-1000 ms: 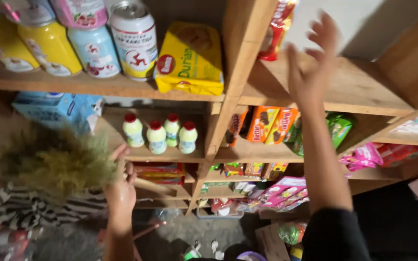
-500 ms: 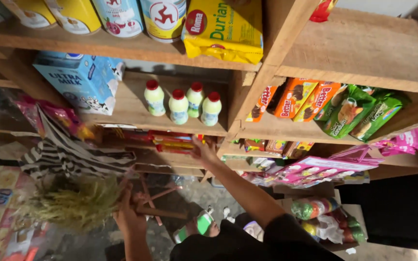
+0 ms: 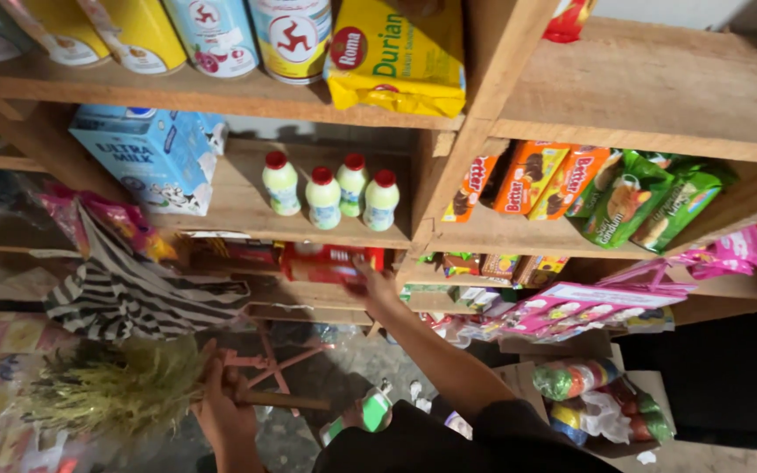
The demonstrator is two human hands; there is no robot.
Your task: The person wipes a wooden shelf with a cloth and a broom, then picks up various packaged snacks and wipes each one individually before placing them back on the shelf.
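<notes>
My left hand (image 3: pixel 221 413) grips the wooden handle of a straw-coloured duster (image 3: pixel 107 390), held low at the bottom left with its bushy head pointing left. My right hand (image 3: pixel 371 285) reaches forward to a lower wooden shelf (image 3: pixel 326 293) and closes on the right end of a red packet (image 3: pixel 321 261) lying flat there. The packet looks blurred and drawn slightly out from the stack. My dark sleeve covers the forearm below.
Above the red packet stand several small red-capped bottles (image 3: pixel 330 193) beside a blue milk carton (image 3: pixel 146 158). Cans (image 3: pixel 212 31) and a yellow bag (image 3: pixel 392 52) fill the top shelf. Orange (image 3: pixel 536 180), green (image 3: pixel 650 201) and pink packs (image 3: pixel 571 307) sit right. A striped cloth (image 3: pixel 124 293) hangs left.
My right hand dropped from the high top shelf to the lower shelf and took hold of the red packet, which has shifted outward. The view tilted down; the duster stays low.
</notes>
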